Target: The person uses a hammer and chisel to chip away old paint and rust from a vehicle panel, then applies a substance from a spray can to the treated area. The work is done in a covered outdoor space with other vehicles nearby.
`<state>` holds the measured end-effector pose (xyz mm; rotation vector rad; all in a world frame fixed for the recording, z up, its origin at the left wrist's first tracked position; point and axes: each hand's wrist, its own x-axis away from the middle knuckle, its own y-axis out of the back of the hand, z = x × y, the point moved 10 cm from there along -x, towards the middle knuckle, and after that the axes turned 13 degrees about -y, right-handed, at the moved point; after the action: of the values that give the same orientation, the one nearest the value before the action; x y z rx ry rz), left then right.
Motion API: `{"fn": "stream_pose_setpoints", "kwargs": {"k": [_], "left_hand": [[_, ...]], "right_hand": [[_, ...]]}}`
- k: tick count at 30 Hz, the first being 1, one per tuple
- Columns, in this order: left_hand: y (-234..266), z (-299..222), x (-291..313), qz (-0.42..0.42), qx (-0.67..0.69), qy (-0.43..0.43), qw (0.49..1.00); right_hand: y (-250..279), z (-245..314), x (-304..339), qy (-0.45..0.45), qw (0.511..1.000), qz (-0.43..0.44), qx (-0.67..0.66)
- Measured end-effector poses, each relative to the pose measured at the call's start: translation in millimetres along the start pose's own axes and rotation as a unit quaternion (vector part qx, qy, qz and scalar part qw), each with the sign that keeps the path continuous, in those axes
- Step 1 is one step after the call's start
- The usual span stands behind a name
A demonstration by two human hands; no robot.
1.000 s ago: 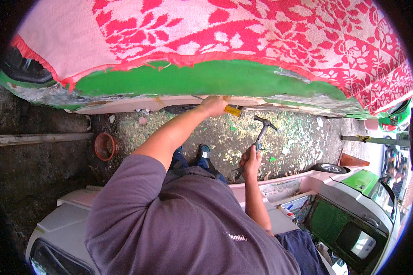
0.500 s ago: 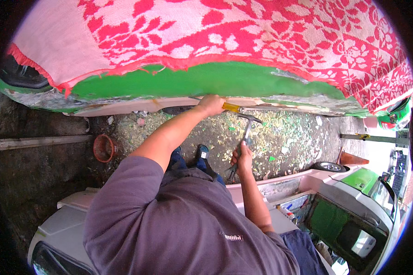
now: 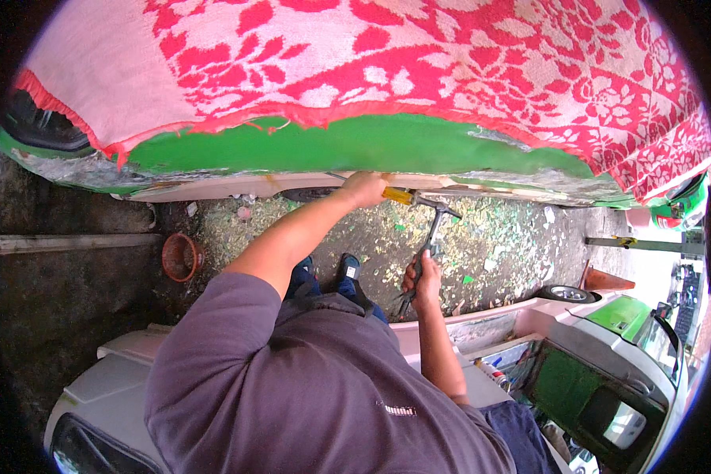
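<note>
My left hand [image 3: 365, 190] is closed round what looks like a yellow-handled screwdriver [image 3: 398, 195]; its thin shaft pokes out to the left, along the lower edge of a green car body panel [image 3: 355, 146]. The exact tip is hard to make out. In my right hand [image 3: 425, 282], fingers wrapped round the dark grip, is a hammer [image 3: 434, 225]. The hammer's head lies at the butt of the yellow handle, touching it or very close. Scraped, bare patches run along the panel's lower edge.
A red-and-white floral cloth [image 3: 450, 63] drapes over the car. Flakes of paint litter the ground [image 3: 498, 237] around my feet. An orange-brown bucket [image 3: 182, 257] stands at left, an orange cone [image 3: 608, 278] at right. Close behind me is a pale vehicle body [image 3: 110, 399].
The hammer head has shifted slightly right and down and now meets, or nearly meets, the yellow handle's butt. My left hand keeps its hold; the whole view has shifted slightly.
</note>
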<state>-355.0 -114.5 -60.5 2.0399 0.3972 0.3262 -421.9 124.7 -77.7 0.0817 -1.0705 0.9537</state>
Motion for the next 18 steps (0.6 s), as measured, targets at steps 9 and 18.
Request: {"fn": "stream_pose_setpoints", "kwargs": {"k": [9,18], "left_hand": [[-12.6,4.3,-1.4,0.021,-0.014,0.004,1.0],[-0.9,5.2,2.3,-0.017,-0.006,-0.007,1.0]], "right_hand": [[20.1,17.0,10.6,0.04,0.997,-0.054,-0.048],[21.8,14.2,8.3,0.025,0.993,-0.066,-0.098]]}}
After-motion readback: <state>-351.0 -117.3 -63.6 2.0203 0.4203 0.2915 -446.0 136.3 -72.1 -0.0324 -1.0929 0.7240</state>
